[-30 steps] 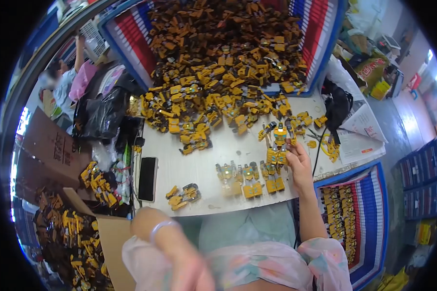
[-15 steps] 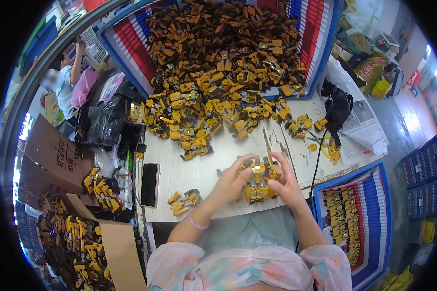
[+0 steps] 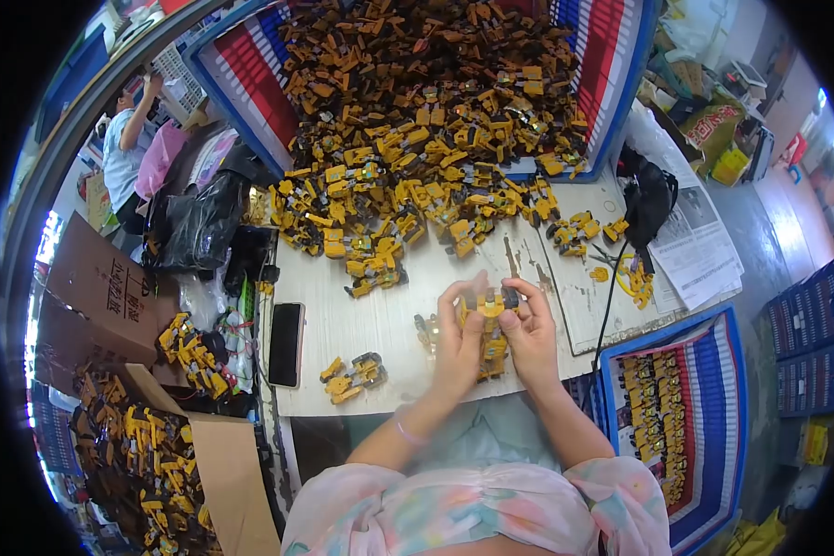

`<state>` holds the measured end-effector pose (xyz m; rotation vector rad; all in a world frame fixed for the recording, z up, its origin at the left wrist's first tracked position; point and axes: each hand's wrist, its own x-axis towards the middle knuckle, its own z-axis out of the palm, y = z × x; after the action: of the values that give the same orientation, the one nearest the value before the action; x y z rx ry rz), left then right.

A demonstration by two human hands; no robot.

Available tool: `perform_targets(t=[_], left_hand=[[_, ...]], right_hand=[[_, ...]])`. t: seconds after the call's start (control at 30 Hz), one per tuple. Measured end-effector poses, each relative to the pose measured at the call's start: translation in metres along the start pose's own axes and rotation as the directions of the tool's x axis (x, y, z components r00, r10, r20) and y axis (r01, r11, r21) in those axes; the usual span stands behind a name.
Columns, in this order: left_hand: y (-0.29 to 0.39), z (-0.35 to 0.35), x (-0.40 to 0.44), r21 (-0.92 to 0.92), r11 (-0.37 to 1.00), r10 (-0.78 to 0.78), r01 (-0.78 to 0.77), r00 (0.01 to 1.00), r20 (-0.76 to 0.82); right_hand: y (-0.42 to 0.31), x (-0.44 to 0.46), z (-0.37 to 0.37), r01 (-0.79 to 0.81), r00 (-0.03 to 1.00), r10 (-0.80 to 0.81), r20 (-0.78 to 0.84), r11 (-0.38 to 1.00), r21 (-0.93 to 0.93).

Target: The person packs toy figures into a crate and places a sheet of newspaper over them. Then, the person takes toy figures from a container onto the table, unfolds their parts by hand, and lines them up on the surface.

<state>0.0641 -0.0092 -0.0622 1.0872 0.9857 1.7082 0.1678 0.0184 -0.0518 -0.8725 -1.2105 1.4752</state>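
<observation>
Over the front of the white table, both hands grip one yellow toy robot [image 3: 493, 357] with dark parts at its top. My left hand [image 3: 458, 341] wraps its left side, the thumb pressed on the front. On the opposite side, my right hand [image 3: 532, 335] closes round it with fingers curled over the top. The fingers cover much of the toy. Just left of my left hand, another yellow and grey toy piece [image 3: 425, 328] shows in part. A further yellow toy [image 3: 353, 376] lies on the table to the left.
A large blue-rimmed crate [image 3: 612, 102] spills a heap of yellow toys [image 3: 408, 195] onto the table [image 3: 320, 315]. A phone [image 3: 286, 344] lies at the left edge. Cutting pliers [image 3: 610, 258] and a black cable are at right. A lower crate [image 3: 721, 417] holds toys in rows; a cardboard box [image 3: 236, 477] stands left.
My hands have drawn closer together and changed their grip on the toy, which now looks narrower between them. At the far left, a co-worker has shifted posture.
</observation>
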Motion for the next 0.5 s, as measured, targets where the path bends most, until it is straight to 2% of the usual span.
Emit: perform_targets(t=[0.1, 0.2, 0.23, 0.33, 0.4, 0.5], left_hand=[[-0.005, 0.002, -0.003, -0.007, 0.999, 0.050, -0.050, 0.998, 0.025], [0.010, -0.008, -0.007, 0.088, 0.954, -0.297, 0.286, 0.940, 0.169], [0.002, -0.013, -0.008, 0.066, 0.933, -0.359, 0.354, 0.902, 0.240], [-0.001, -0.015, -0.012, 0.031, 0.885, -0.456, 0.465, 0.851, 0.259], [-0.008, -0.016, -0.016, 0.115, 0.894, -0.449, 0.434, 0.866, 0.220], [-0.007, -0.006, -0.022, 0.205, 0.905, -0.412, 0.373, 0.889, 0.201]], right_hand=[[-0.002, 0.005, -0.003, -0.011, 1.000, 0.011, 0.009, 0.999, 0.032], [-0.003, 0.018, -0.016, -0.074, 0.996, 0.072, 0.047, 0.996, 0.040], [-0.002, 0.022, -0.018, -0.085, 0.995, 0.083, 0.058, 0.996, 0.040], [0.004, 0.024, -0.020, -0.072, 0.997, 0.071, 0.031, 0.997, 0.021], [0.009, 0.019, -0.015, -0.005, 0.999, 0.007, -0.053, 0.999, 0.042], [-0.001, 0.004, -0.014, -0.042, 0.993, 0.059, -0.104, 0.987, 0.156]])
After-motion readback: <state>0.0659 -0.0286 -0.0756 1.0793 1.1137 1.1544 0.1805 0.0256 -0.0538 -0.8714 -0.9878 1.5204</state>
